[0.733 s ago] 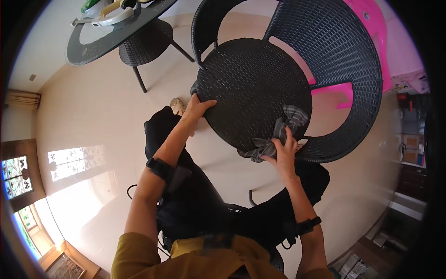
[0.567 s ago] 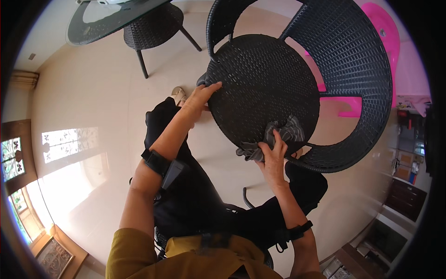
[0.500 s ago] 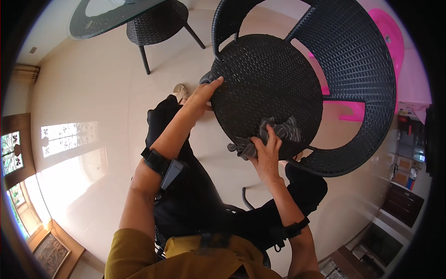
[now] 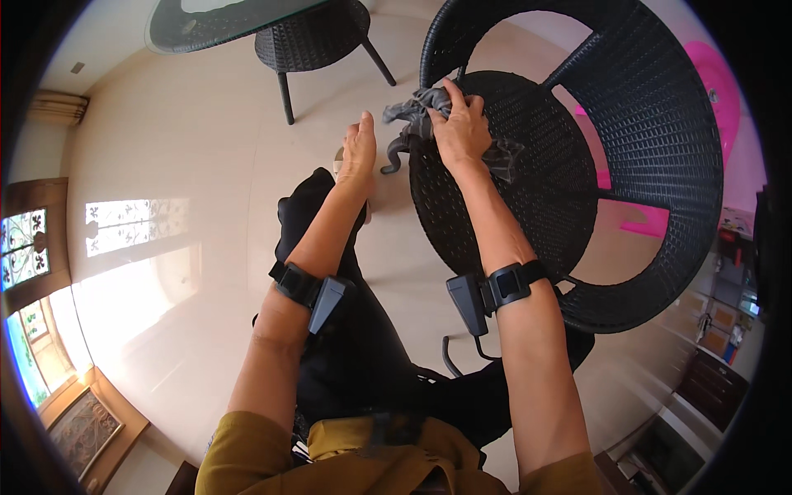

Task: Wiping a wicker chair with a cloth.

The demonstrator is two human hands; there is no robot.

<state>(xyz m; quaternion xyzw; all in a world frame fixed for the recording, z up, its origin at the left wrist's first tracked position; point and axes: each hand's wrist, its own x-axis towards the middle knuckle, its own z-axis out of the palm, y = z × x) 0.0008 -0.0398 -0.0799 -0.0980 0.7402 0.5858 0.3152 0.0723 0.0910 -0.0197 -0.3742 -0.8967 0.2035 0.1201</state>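
Observation:
A grey striped cloth (image 4: 419,115) is bunched under the fingers of my right hand (image 4: 464,132), which presses it on the far left rim of the chair seat. One end of the cloth trails over the seat below my wrist; another hangs past the rim. The black woven wicker chair (image 4: 652,140) has a round seat (image 4: 540,173) and a curved back on its right side. My left hand (image 4: 357,153) is in the air left of the seat, apart from it, fingers stretched out and holding nothing.
A black wicker table (image 4: 305,41) with a glass top stands at the far left. Behind the chair is a bright pink plastic item (image 4: 716,99). My black-trousered legs (image 4: 355,330) are below my arms. Shelves with boxes (image 4: 722,326) line the right side.
My right hand has carried the cloth from the near part of the seat to its far left rim. My left hand has let go of the seat edge. The chair appears farther right.

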